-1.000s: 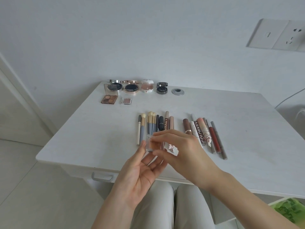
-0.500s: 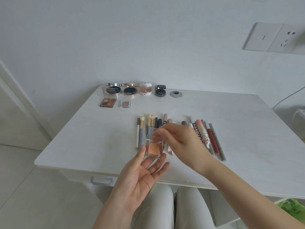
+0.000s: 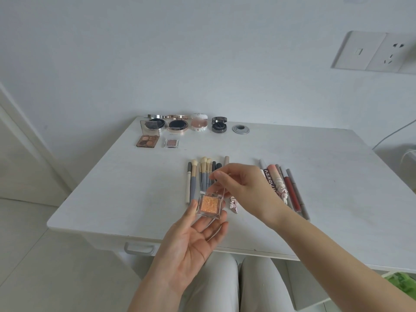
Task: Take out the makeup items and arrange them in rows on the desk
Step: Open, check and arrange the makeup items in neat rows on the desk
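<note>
A small clear square case with orange glitter eyeshadow [image 3: 210,205] rests on the fingertips of my left hand [image 3: 193,242], held above the desk's front edge. My right hand [image 3: 242,188] pinches the top edge of the case's clear lid, which stands raised. On the white desk [image 3: 117,188] lie a row of brushes [image 3: 200,176] and a row of pens and lip tubes [image 3: 283,188]. At the back sit round compacts [image 3: 177,125], a brown eyeshadow palette [image 3: 148,140] and a small single eyeshadow [image 3: 172,143].
A grey cable grommet [image 3: 241,129] is set in the desk behind the rows. A drawer handle [image 3: 138,248] hangs below the front edge. A wall socket [image 3: 373,52] is at upper right. My knees are under the desk; a green item [image 3: 403,282] shows at lower right.
The case was shut between both hands. My right hand has lifted the clear lid up, showing the orange eyeshadow, and the left palm has flattened under the case.
</note>
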